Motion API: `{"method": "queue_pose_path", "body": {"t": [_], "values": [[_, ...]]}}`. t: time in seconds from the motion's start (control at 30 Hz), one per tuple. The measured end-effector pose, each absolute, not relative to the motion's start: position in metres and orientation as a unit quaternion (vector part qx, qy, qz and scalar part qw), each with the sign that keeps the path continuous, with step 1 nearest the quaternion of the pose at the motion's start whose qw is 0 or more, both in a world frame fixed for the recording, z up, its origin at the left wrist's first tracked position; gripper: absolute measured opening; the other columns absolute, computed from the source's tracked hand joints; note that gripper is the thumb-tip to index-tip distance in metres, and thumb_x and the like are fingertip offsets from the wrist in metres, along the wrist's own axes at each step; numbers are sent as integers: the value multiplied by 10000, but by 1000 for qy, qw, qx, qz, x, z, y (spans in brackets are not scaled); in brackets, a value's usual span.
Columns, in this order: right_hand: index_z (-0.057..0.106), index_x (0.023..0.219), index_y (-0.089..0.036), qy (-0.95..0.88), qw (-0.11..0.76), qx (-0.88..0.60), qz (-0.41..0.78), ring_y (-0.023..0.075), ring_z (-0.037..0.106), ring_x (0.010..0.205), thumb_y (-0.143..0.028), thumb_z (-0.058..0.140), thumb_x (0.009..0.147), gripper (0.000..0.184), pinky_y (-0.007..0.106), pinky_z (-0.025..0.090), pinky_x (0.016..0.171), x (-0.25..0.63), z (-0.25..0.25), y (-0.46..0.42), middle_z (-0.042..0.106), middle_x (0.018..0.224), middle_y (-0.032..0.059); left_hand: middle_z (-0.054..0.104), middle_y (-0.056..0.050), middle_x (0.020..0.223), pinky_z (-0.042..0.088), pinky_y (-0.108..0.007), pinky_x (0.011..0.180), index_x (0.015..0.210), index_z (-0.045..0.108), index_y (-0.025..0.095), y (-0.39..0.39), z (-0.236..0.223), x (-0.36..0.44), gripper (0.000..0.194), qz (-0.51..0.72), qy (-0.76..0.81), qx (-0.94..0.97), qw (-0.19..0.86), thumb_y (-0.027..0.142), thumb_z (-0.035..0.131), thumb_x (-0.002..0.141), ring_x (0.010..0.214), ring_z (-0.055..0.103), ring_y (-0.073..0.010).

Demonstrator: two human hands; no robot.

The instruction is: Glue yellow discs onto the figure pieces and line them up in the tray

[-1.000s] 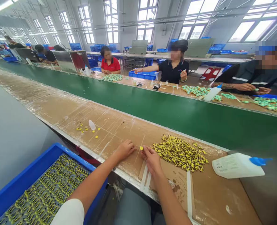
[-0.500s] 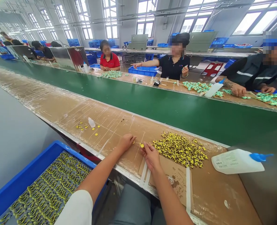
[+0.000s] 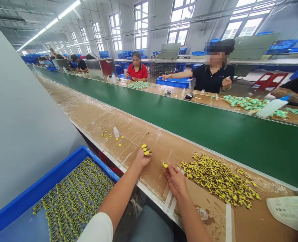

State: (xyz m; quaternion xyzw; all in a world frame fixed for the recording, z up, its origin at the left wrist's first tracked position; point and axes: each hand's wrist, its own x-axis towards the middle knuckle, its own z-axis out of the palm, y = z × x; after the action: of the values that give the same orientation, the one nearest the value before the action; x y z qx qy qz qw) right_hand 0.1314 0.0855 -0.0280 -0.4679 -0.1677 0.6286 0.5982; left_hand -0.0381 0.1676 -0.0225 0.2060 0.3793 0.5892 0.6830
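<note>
Several small yellow discs (image 3: 144, 150) show in my left hand (image 3: 143, 159), whose fingers are curled around them above the brown work surface. Between the thumb and fingers of my right hand (image 3: 176, 180) is one yellow disc (image 3: 165, 165), held a short way to the right of the left hand. Just beyond the right hand spreads a heap of small yellow-and-brown pieces (image 3: 219, 178). A small white bottle (image 3: 116, 132) lies left of my hands, with loose yellow discs (image 3: 120, 145) and a few small yellow-and-dark pieces (image 3: 105, 135) around it.
A blue tray (image 3: 93, 153) holding rows of yellow-and-dark pieces is at lower left. A large white bottle (image 3: 287, 211) lies at right. Beyond runs a green conveyor belt (image 3: 149, 107). Co-workers sit across it beside mint-green pieces (image 3: 247, 102); one person (image 3: 213, 75) stretches out an arm.
My view has swung left, so the scene sits further right. My left hand has turned, bringing the discs it holds into sight. My right hand still pinches a disc.
</note>
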Motion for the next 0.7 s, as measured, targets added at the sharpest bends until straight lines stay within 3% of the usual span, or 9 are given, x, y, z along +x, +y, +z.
{"method": "queue_pose_path", "body": {"t": [0.37, 0.53, 0.7], "values": [[744, 790, -168, -170, 609, -439, 638, 110, 657, 628, -358, 927, 479, 408, 192, 570, 572, 118, 8, 74, 732, 741, 6, 575, 8, 753, 414, -161, 421, 862, 586, 131, 130, 4, -49, 210, 553, 289, 92, 776, 329, 581, 929, 604, 565, -86], [751, 780, -170, -184, 597, -430, 652, 97, 651, 643, -350, 922, 501, 374, 173, 557, 578, 107, 21, 65, 733, 753, 2, 531, 12, 719, 250, -91, 302, 895, 642, 113, 95, 13, -51, 121, 529, 304, 115, 784, 231, 628, 879, 455, 408, -20], [762, 780, -178, -195, 558, -424, 686, 97, 650, 645, -348, 905, 550, 320, 174, 560, 588, 84, 27, 49, 738, 759, 8, 579, -8, 775, 225, -96, 311, 997, 706, 142, 47, 21, -58, 271, 555, 344, 154, 742, 273, 765, 767, 478, 378, -15]]}}
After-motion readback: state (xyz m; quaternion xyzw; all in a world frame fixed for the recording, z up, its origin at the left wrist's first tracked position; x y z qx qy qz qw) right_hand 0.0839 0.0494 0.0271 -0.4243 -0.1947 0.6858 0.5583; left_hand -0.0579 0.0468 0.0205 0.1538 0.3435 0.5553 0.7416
